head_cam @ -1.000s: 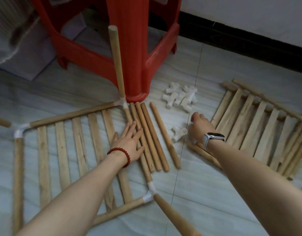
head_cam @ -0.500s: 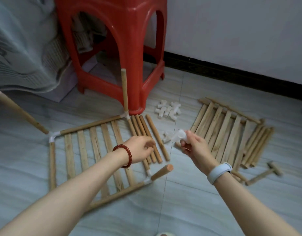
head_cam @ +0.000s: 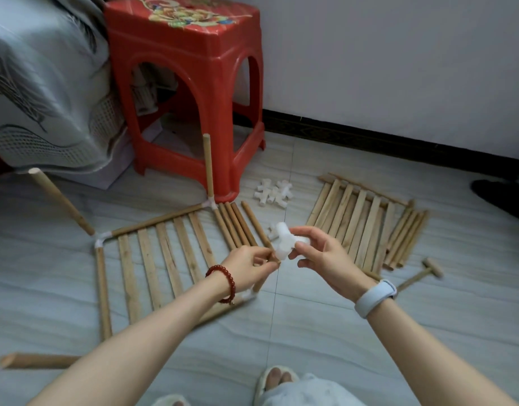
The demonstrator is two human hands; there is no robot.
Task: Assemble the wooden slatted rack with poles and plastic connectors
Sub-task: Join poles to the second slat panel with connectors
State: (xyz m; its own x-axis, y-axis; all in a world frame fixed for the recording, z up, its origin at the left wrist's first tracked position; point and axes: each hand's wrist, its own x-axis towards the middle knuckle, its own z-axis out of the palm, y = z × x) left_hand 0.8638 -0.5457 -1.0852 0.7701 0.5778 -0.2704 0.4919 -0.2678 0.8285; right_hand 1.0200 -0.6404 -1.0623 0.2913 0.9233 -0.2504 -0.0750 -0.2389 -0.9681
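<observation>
A slatted wooden panel (head_cam: pixel 153 259) lies on the floor with white corner connectors and upright poles at its corners (head_cam: pixel 208 168). My left hand (head_cam: pixel 249 266) grips the top of the near-right upright pole (head_cam: pixel 274 257). My right hand (head_cam: pixel 319 256) holds a white plastic connector (head_cam: pixel 284 243) against that pole's top end. Loose poles (head_cam: pixel 240 224) lie beside the panel. A pile of white connectors (head_cam: pixel 273 192) sits further back, and one more connector (head_cam: pixel 272 231) lies just behind my hands.
A red plastic stool (head_cam: pixel 188 83) stands behind the panel. Another slatted panel with poles (head_cam: pixel 363 224) lies to the right, a small wooden mallet (head_cam: pixel 422 272) beside it. A draped bed (head_cam: pixel 33 98) fills the left. A loose pole (head_cam: pixel 35 360) lies near left; my slippered foot (head_cam: pixel 277 379) is below.
My right hand picked a connector off the floor and brought it to the pole top. My left hand left the panel and took hold of the near-right pole. The view pulled back.
</observation>
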